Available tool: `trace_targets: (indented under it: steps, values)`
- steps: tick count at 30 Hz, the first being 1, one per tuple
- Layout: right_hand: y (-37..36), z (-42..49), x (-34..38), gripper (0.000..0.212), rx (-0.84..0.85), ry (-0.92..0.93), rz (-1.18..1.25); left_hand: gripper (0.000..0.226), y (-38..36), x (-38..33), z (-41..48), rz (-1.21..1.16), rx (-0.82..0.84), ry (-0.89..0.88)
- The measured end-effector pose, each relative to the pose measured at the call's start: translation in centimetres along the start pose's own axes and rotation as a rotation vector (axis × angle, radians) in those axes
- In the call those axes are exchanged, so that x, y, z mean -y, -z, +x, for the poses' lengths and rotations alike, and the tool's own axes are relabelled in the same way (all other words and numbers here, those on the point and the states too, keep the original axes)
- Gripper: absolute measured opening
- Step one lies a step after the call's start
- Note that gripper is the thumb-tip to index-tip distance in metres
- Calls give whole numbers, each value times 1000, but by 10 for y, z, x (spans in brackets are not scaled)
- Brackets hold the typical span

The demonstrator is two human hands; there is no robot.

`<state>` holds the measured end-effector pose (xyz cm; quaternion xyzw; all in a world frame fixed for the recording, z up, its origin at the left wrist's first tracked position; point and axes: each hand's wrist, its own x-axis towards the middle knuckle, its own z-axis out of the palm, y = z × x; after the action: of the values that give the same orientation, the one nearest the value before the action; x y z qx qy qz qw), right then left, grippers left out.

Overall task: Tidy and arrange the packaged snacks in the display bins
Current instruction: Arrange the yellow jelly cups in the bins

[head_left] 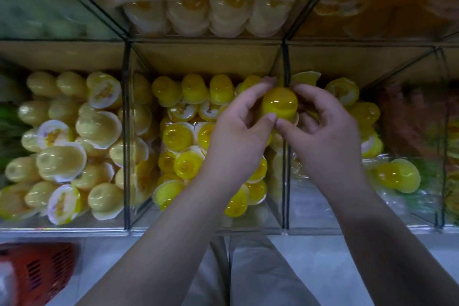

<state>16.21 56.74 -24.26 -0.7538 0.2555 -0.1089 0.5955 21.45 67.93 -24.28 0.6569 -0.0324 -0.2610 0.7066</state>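
Fingers [252,93] on both hands are curled round one bright yellow jelly cup [279,102], pinching it from either side. The left hand [238,131] has its left side and the right hand [327,131] its right. The two thumb tips sit just beside each other at the cup's near edge.

The cup is up off the pile, rounded bottom facing the camera, right over the dark divider [286,62] between the middle bin [173,223] and the right bin [372,227]. The middle bin is heaped with the same yellow cups. The right bin has fewer, with one loose cup [397,177] lying near the front on crinkly clear plastic.

The left bin [62,227] holds paler cups. Some lids have orange print, but it's too blurry to read. A red basket [37,273] sits near left, below the bins.
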Motion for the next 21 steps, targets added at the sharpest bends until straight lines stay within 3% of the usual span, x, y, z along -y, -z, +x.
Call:
trace_targets:
  steps: [5,12,21]
  values:
    - [-47,7,-3,48,25,57,-65,41,36,1,3,72,-146,-11]
    - [-98,20,-13,53,81,105,-338,43,84,15,15,246,-257,-20]
    - [-135,29,-16,56,197,150,-780,54,106,32,31,437,-166,52]
